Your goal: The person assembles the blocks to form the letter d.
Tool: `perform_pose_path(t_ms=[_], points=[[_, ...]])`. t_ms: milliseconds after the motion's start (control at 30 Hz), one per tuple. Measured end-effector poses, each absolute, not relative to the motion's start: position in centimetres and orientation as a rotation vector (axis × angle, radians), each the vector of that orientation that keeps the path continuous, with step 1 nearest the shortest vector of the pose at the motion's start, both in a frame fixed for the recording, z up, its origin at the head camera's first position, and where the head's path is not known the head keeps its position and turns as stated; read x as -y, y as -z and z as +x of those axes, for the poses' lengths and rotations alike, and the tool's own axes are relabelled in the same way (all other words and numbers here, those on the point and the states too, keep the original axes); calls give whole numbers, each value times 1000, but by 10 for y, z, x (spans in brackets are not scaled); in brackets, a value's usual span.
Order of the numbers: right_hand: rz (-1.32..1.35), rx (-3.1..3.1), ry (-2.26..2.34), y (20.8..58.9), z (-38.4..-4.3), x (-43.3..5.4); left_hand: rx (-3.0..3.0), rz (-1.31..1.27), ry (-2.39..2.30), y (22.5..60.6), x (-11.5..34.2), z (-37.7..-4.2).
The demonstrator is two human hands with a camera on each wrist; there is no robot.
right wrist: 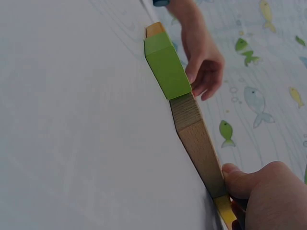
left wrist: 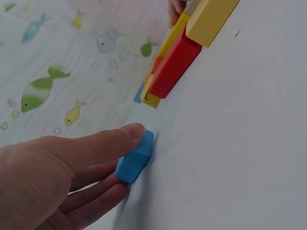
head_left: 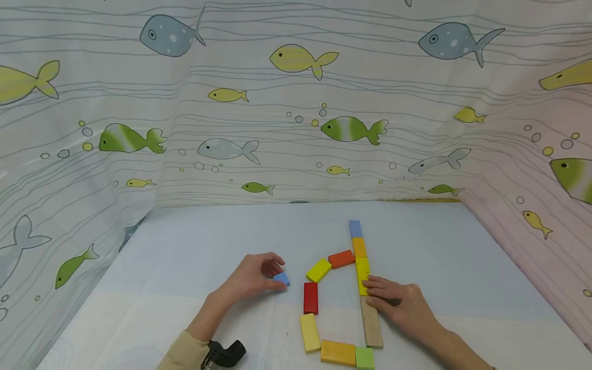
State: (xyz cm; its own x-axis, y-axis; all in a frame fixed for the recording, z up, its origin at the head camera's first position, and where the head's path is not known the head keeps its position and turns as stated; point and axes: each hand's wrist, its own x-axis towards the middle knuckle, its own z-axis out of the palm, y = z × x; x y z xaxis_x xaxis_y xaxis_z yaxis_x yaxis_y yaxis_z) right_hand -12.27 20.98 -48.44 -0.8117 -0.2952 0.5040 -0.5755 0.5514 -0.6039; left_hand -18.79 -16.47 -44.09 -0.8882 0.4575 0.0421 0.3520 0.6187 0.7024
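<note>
My left hand (head_left: 250, 276) pinches a small blue block (head_left: 281, 279) between thumb and fingers, left of a row of blocks. In the left wrist view the blue block (left wrist: 135, 158) shows angled faces, close over the table. My right hand (head_left: 409, 306) rests its extended fingers on a bright yellow block (head_left: 363, 270), with the thumb at the top of a plain wooden block (head_left: 371, 321). In the right wrist view the thumb lies against the side of the wooden block (right wrist: 201, 148); the other fingers are mostly hidden.
Above the bright yellow block lie an orange-yellow (head_left: 359, 247) and a blue block (head_left: 355, 228). A curve leftward has an orange-red (head_left: 341, 259), yellow (head_left: 319, 270), red (head_left: 311, 298), pale yellow (head_left: 310, 333), amber (head_left: 338, 352) and green block (head_left: 364, 358). A fish-print curtain (head_left: 296, 113) hangs behind.
</note>
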Motion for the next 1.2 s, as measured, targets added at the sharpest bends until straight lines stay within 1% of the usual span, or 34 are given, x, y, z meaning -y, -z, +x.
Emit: perform_pose_path(t_ms=[167,333,467,867,1100,1200], points=[[699,2455,-1123,485,-123,-210,-2694,737,-1139,437,161,-185],[681,2470,-1118,483,-122,-209,-2649,836,-1215,429,147,-176],[694,2461,-1119,483,-122,-209,-2591,902,-1242,424,129,-165],[711,2453,-1134,482,-123,-209,-2420,1243,-1175,419,69,-119],[750,2414,-1150,480,-123,-209,-2359,1215,-1193,427,42,-100],[765,2395,-1147,480,-123,-210,-2343,1257,-1202,433,34,-95]])
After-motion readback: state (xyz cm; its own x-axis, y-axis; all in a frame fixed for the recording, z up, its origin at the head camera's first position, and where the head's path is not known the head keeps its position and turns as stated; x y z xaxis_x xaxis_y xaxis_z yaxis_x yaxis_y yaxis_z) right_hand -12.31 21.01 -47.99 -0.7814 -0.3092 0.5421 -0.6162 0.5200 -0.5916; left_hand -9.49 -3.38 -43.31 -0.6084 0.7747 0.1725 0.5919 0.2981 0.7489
